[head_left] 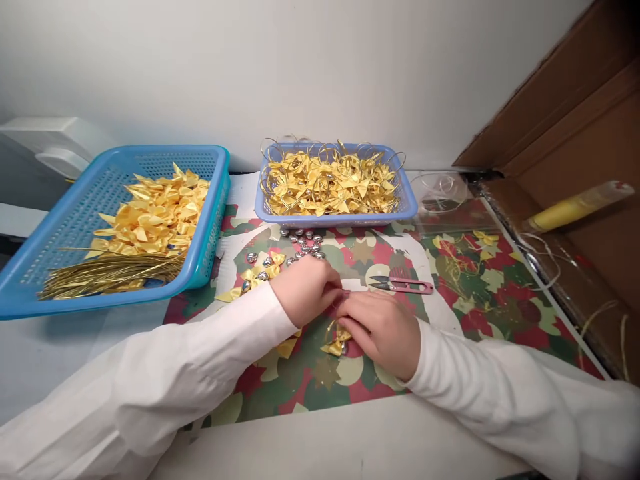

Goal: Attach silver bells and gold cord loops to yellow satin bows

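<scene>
White sleeves [500, 377] nearest my lens, one along each side, over a pale tabletop [300, 447]. Then a patterned mat [367, 390] in red, green and cream.

On the mat, just below the fingertips: small yellow bow [331, 347], centre of my view. Glossy, ribbon-like, with pointed ends. Silver bell at its right side; thin gold wire curves up from it toward the right hand [381, 327]. That hand is palm down, fingers bent, fingertips at the wire; from my end I cannot tell whether they are closed on it. Left hand [307, 288] curled, fingertips meeting or nearly meeting the right's. Its grip is turned from me; cannot tell what, if anything, it pinches.

Part of another yellow piece [287, 348] shows under the left wrist. Beyond that forearm, I note loose yellow bows [276, 261] with silver bells among them.

Pink-handled snips [421, 287] lie past the right hand, blades to the left. Blue basket [213, 213] at left: gold wires [110, 275] in front, yellow bows heaped behind. More silver bells [311, 245] sit loose beyond the left hand.

Farther: lavender-blue basket [335, 219], full of yellow bows, gold wire loops springing above the rim. Brown cardboard [575, 127] at right. White wall [300, 73] behind.
</scene>
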`<state>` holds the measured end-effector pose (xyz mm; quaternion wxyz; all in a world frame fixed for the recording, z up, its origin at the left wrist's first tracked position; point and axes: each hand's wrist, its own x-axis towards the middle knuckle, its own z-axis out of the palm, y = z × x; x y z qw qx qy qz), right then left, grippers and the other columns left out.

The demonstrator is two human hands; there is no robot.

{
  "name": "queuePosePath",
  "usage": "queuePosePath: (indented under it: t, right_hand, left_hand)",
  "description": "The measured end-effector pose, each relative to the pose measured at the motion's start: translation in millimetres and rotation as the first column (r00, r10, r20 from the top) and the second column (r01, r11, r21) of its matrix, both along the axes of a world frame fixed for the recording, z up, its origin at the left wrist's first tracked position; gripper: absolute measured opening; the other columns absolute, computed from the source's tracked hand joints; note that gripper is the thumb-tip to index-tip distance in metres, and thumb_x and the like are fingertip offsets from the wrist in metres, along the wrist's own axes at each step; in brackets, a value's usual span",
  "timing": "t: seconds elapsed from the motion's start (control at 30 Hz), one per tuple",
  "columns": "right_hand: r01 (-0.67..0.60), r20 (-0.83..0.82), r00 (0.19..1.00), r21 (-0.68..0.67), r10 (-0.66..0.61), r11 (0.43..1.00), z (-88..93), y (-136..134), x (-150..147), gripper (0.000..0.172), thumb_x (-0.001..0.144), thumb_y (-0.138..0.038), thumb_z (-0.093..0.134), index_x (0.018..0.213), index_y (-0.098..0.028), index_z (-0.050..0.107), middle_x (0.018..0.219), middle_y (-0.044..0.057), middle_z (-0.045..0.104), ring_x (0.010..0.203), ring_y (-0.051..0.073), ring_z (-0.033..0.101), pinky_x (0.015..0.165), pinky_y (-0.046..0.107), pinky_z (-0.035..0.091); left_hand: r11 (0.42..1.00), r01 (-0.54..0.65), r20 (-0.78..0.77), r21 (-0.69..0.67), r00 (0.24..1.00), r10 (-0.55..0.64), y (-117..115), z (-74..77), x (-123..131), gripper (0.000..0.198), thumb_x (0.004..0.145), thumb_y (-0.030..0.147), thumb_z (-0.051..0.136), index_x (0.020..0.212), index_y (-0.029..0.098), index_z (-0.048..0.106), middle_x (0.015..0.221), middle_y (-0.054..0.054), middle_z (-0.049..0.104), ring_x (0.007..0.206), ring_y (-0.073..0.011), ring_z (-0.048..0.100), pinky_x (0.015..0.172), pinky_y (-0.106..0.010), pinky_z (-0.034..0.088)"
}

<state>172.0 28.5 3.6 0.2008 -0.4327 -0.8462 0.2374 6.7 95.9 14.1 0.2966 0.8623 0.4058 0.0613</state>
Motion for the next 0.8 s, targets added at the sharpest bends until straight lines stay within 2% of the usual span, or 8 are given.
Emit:
queuePosePath:
  t: [0.1, 0.2, 0.27, 0.37, 0.47, 0.53, 0.67, 0.8]
  right_hand:
    - [-0.017, -0.192, 0.981, -0.045, 0.008, 0.999, 8.0, 10.7, 2.9, 0.015, 0.086, -0.013, 0.047, 0.077, -0.018, 0.058, 0.073, 0.002, 0.063, 0.067, 0.014, 0.057, 0.063, 0.025, 0.044]
    - [-0.043, -0.374, 0.927, -0.064, 0.016, 0.997, 30.2, 20.6, 11.6, 0.014, 0.087, -0.015, 0.047, 0.078, -0.018, 0.058, 0.071, 0.002, 0.062, 0.064, 0.012, 0.056, 0.061, 0.025, 0.045]
    - [-0.090, -0.445, 0.893, -0.046, 0.060, 0.995, 44.9, 26.4, 16.0, 0.014, 0.088, -0.017, 0.048, 0.080, -0.018, 0.059, 0.072, 0.002, 0.062, 0.065, 0.012, 0.056, 0.061, 0.025, 0.046]
    - [-0.170, -0.499, 0.856, -0.025, 0.135, 0.985, 57.5, 33.7, 17.3, 0.015, 0.089, -0.020, 0.048, 0.080, -0.017, 0.060, 0.072, 0.003, 0.061, 0.065, 0.012, 0.056, 0.059, 0.024, 0.045]
    - [-0.209, -0.545, 0.820, -0.006, 0.172, 0.978, 59.7, 38.0, 13.1, 0.018, 0.090, -0.022, 0.047, 0.079, -0.016, 0.060, 0.071, 0.004, 0.061, 0.064, 0.012, 0.055, 0.059, 0.025, 0.046]
    - [-0.228, -0.565, 0.802, 0.007, 0.192, 0.974, 58.9, 38.7, 9.6, 0.018, 0.089, -0.021, 0.048, 0.078, -0.016, 0.061, 0.071, 0.004, 0.062, 0.064, 0.012, 0.056, 0.060, 0.025, 0.046]
    - [-0.027, -0.562, 0.826, 0.026, 0.037, 0.999, 61.1, 35.1, 7.1, 0.009, 0.082, -0.013, 0.053, 0.088, -0.018, 0.058, 0.074, 0.002, 0.059, 0.068, 0.013, 0.055, 0.064, 0.027, 0.046]
    - [0.242, -0.513, 0.850, 0.180, -0.119, 0.953, 67.8, 26.2, 6.7, 0.012, 0.074, -0.010, 0.055, 0.080, -0.020, 0.050, 0.071, 0.000, 0.052, 0.065, 0.014, 0.050, 0.061, 0.029, 0.042]
  left_hand:
    - [1.000, 0.026, 0.058, -0.008, 0.998, -0.026, -3.1, 10.7, -6.2, 0.025, 0.076, 0.027, 0.055, 0.094, 0.016, 0.068, 0.084, -0.012, 0.066, 0.076, -0.0235, 0.060, 0.068, -0.032, 0.043]
    - [0.996, -0.094, 0.302, -0.002, 0.949, 0.090, -9.7, 28.5, -11.6, 0.030, 0.077, 0.024, 0.055, 0.106, 0.018, 0.060, 0.105, -0.012, 0.060, 0.094, -0.0234, 0.056, 0.080, -0.032, 0.043]
    - [0.972, -0.087, 0.401, -0.219, 0.900, 0.170, -16.1, 38.9, -12.6, 0.028, 0.077, 0.024, 0.056, 0.104, 0.019, 0.058, 0.097, -0.008, 0.062, 0.081, -0.0189, 0.057, 0.074, -0.030, 0.044]
    - [0.755, 0.123, 0.500, -0.644, 0.814, 0.294, -25.7, 48.3, -9.7, 0.018, 0.073, 0.023, 0.060, 0.091, 0.019, 0.059, 0.080, -0.002, 0.059, 0.069, -0.0142, 0.053, 0.064, -0.026, 0.044]
    - [0.535, 0.240, 0.507, -0.810, 0.743, 0.436, -31.5, 51.7, -5.0, 0.016, 0.070, 0.023, 0.066, 0.084, 0.019, 0.059, 0.077, 0.000, 0.059, 0.063, -0.0100, 0.052, 0.060, -0.022, 0.042]
    - [0.477, 0.214, 0.462, -0.852, 0.736, 0.495, -32.9, 51.9, -2.8, 0.016, 0.070, 0.027, 0.068, 0.077, 0.017, 0.059, 0.068, 0.001, 0.058, 0.055, -0.0074, 0.049, 0.052, -0.019, 0.039]
    - [0.530, 0.110, 0.459, -0.841, 0.665, 0.589, -32.9, 48.4, -3.5, 0.019, 0.072, 0.033, 0.069, 0.072, 0.016, 0.061, 0.062, -0.001, 0.062, 0.050, -0.0075, 0.050, 0.048, -0.020, 0.039]
    - [0.616, -0.022, 0.512, -0.787, 0.534, 0.673, -34.3, 46.1, -6.9, 0.018, 0.073, 0.032, 0.068, 0.082, 0.018, 0.062, 0.066, -0.002, 0.067, 0.056, -0.0103, 0.058, 0.055, -0.021, 0.045]
